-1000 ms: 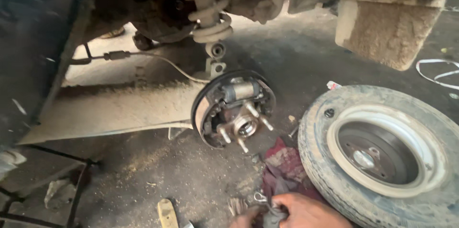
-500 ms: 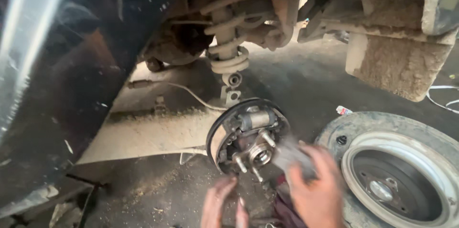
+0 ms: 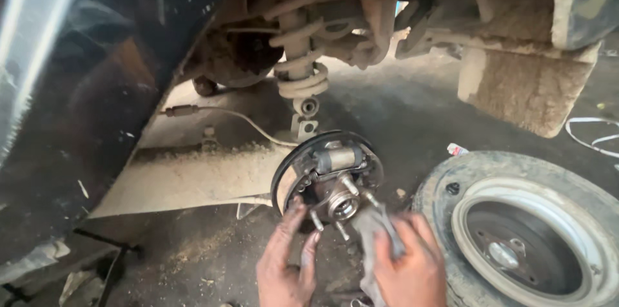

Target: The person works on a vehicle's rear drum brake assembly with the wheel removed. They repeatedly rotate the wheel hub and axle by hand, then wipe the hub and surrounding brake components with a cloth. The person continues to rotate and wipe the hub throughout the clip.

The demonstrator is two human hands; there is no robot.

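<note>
Head view: a bare wheel hub (image 3: 342,204) with studs is seen at lower centre, inside a dusty brake backing plate (image 3: 290,178).
Left hand (image 3: 284,262): fingers spread, fingertips touching the plate's lower edge.
Right hand (image 3: 409,268): closed around a grey rag (image 3: 371,230).
Technique: the rag is best pressed firmly around each stud.
Surroundings: a removed wheel (image 3: 529,236) lies at lower right.

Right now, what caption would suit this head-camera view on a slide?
Left hand touches an exposed wheel hub while right hand holds a grey rag to it; removed wheel lies alongside.
</note>
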